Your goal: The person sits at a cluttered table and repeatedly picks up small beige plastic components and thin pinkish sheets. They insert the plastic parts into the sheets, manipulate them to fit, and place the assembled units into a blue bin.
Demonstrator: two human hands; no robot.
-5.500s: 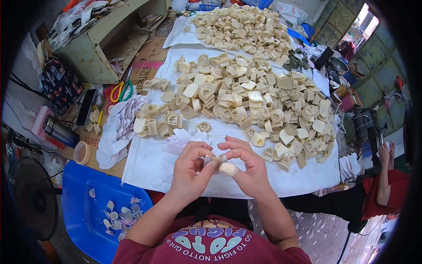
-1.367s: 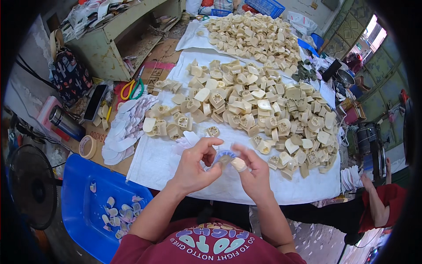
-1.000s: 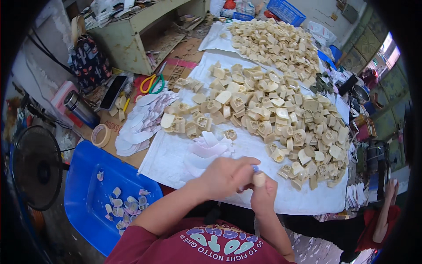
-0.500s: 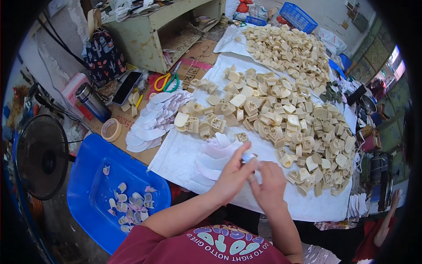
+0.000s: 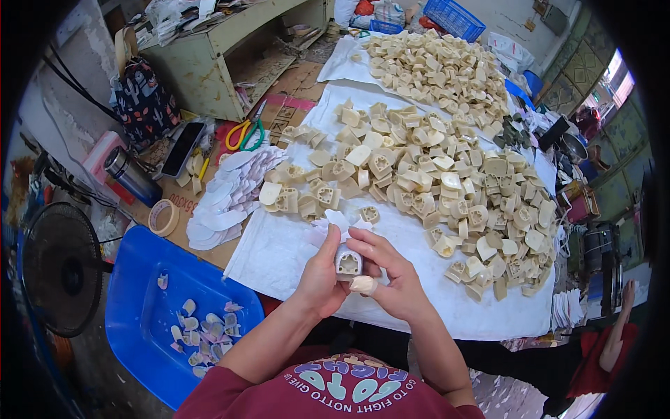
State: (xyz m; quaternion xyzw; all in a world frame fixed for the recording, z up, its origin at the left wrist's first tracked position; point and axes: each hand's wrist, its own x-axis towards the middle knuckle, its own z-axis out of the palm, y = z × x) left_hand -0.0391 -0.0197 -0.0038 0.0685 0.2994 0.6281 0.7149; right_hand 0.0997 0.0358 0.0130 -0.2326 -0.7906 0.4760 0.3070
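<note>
Between my hands is a shoe heel block (image 5: 348, 264), its hollow ribbed face turned toward me and a pale lilac-white cover around its outside. My left hand (image 5: 319, 279) is closed on its left side, thumb up along it. My right hand (image 5: 394, 276) grips it from the right, fingers over the top; pale tape wraps its thumb. Just beyond my fingers, partly hidden, white cover pieces (image 5: 323, 228) lie on the white cloth (image 5: 269, 255). Farther off spreads a big heap of bare cream heel blocks (image 5: 447, 178). One loose heel block (image 5: 369, 214) sits near my fingertips.
At lower left, a blue basin (image 5: 129, 307) holds several covered heels. Cut white pieces (image 5: 230, 188) overlap on cardboard beside a tape roll (image 5: 163, 217), scissors (image 5: 244, 134), a phone (image 5: 183, 149) and a steel flask (image 5: 131, 176). A black fan (image 5: 61, 269) stands at far left. Another person's arm (image 5: 618, 328) shows at right.
Both hands have come left and turned, so the heel block's hollow face now shows between them. The white pieces are more hidden behind my fingers. The whole view has shifted slightly.
</note>
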